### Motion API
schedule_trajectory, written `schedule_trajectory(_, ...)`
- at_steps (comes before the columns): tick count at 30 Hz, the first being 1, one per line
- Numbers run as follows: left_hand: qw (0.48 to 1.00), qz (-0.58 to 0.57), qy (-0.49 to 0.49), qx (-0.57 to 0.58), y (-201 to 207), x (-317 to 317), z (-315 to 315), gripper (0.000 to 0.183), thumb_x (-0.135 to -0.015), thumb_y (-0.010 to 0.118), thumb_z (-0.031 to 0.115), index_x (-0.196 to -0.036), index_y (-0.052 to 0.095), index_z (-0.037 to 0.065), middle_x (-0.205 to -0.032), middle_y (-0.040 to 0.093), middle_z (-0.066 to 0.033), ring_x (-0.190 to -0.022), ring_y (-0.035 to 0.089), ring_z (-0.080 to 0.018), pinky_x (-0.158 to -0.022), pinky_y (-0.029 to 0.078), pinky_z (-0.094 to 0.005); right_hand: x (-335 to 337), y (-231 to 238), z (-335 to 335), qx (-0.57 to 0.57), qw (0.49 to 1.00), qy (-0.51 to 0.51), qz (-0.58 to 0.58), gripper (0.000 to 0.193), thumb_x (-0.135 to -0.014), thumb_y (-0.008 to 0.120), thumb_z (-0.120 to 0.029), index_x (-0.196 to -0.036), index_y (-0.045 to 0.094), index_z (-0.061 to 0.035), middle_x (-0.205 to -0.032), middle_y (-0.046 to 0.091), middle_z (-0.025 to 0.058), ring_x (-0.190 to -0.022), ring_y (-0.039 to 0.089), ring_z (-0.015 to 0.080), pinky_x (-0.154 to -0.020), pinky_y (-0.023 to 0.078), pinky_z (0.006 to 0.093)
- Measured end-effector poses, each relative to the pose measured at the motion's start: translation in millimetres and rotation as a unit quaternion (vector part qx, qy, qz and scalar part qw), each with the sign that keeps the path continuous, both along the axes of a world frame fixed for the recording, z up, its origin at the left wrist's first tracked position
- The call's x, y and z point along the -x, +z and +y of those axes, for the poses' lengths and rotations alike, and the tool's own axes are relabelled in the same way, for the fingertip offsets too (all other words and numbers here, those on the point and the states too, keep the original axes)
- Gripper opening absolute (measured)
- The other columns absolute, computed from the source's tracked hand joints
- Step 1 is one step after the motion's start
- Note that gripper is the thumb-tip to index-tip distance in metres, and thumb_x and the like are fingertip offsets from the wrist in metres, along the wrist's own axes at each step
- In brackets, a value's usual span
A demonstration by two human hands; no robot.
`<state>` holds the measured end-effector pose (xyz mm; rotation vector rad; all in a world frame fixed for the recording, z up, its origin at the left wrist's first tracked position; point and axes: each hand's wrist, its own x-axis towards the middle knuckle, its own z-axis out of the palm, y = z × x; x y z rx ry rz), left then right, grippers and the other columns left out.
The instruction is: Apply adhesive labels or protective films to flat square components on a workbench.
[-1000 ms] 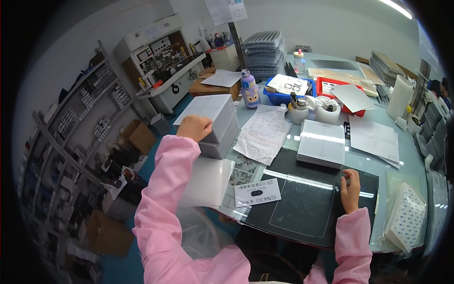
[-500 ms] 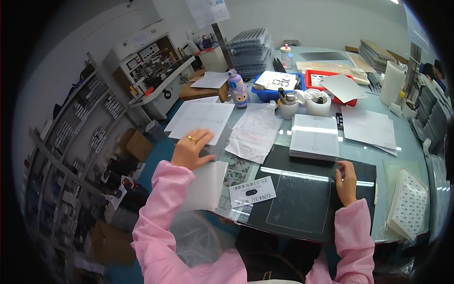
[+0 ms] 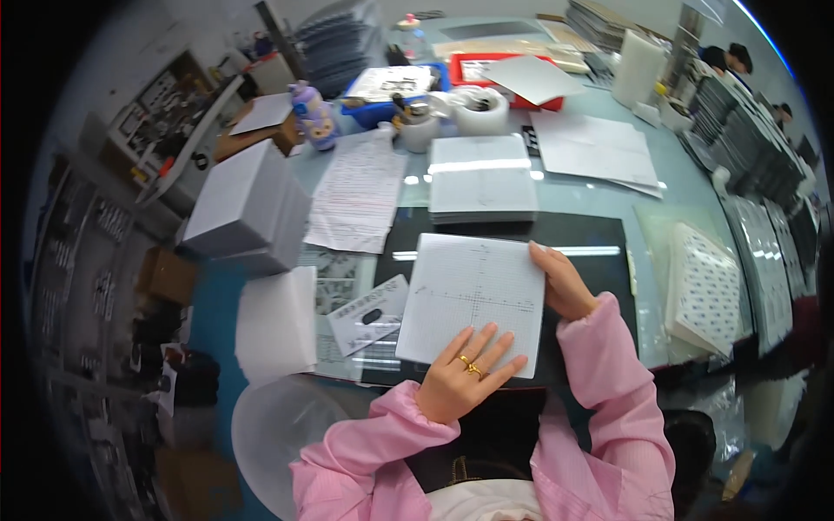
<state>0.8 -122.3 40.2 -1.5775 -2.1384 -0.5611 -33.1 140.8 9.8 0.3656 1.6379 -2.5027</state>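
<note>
A white sheet printed with a fine grid and crossed axis lines (image 3: 452, 278) is over the dark board (image 3: 586, 239) in front of me. My left hand (image 3: 465, 373), a ring on one finger, rests flat on the sheet's near edge with its fingers spread. At the right edge my right hand (image 3: 566, 282) grips the sheet, thumb near the far corner and the other fingers partly hidden. A small white card with a dark oval (image 3: 358, 321) lies left of the sheet. Beyond it is a stack of similar gridded sheets (image 3: 482, 178).
A tall white stack (image 3: 239, 208) and loose white sheets (image 3: 276, 326) stand along the left. Behind are a handwritten paper (image 3: 356, 191), purple bottle (image 3: 313, 117), blue bin (image 3: 372, 113) and red tray (image 3: 552, 102). White pads (image 3: 704, 286) lie right; a person (image 3: 730, 59) is farther off.
My left hand has left the stack on the left and come to the middle. A gridded sheet is now over the dark board, with my right hand at its edge. The view has shifted.
</note>
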Motion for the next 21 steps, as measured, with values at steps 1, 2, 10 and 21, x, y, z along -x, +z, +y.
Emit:
schedule_trajectory(1,1.000,-0.008,-0.011,0.004,-5.4,-6.7,5.8,0.041,-0.088,0.073,0.029,-0.128,0.072,0.021,-0.135,0.068,-0.0076,-0.129,0.062,-0.0308,-0.113,0.043,-0.0518,-0.5,-0.2,0.1,0.026,0.999,-0.028,0.019,0.032,-0.109,0.052,-0.033,-0.119,0.062,-0.0045,-0.106,0.069,0.0064,-0.094,0.065,0.0128,-0.082,0.055,0.0316)
schedule_trajectory(2,0.998,-0.056,0.006,-0.007,-8.7,-10.2,6.3,0.045,-0.085,0.075,0.031,-0.128,0.071,0.020,-0.137,0.066,-0.0085,-0.131,0.060,-0.0320,-0.115,0.040,-0.0527,-0.2,1.2,2.9,0.013,0.999,-0.039,0.018,0.031,-0.109,0.052,-0.034,-0.117,0.062,-0.0052,-0.104,0.068,0.0058,-0.092,0.065,0.0120,-0.080,0.054,0.0305)
schedule_trajectory(10,0.687,-0.675,0.115,-0.244,-20.9,1.3,-45.0,0.063,-0.100,0.063,0.009,-0.155,0.035,-0.005,-0.113,0.071,-0.0216,-0.093,0.073,-0.0270,-0.076,0.059,-0.0332,-1.3,10.1,1.8,-0.052,0.993,-0.095,-0.046,0.030,-0.109,0.051,-0.037,-0.110,0.060,-0.0081,-0.092,0.062,0.0035,-0.084,0.061,0.0095,-0.074,0.051,0.0256)
schedule_trajectory(21,0.591,-0.757,0.102,-0.260,-31.0,2.4,-54.3,0.051,-0.103,0.053,0.010,-0.149,0.040,-0.009,-0.077,0.071,-0.0167,-0.047,0.061,-0.0152,-0.042,0.047,-0.0224,5.2,-3.7,10.9,-0.172,0.982,-0.078,-0.015,0.036,-0.106,0.052,-0.033,-0.107,0.072,-0.0037,-0.091,0.069,0.0069,-0.079,0.063,0.0106,-0.070,0.050,0.0236)
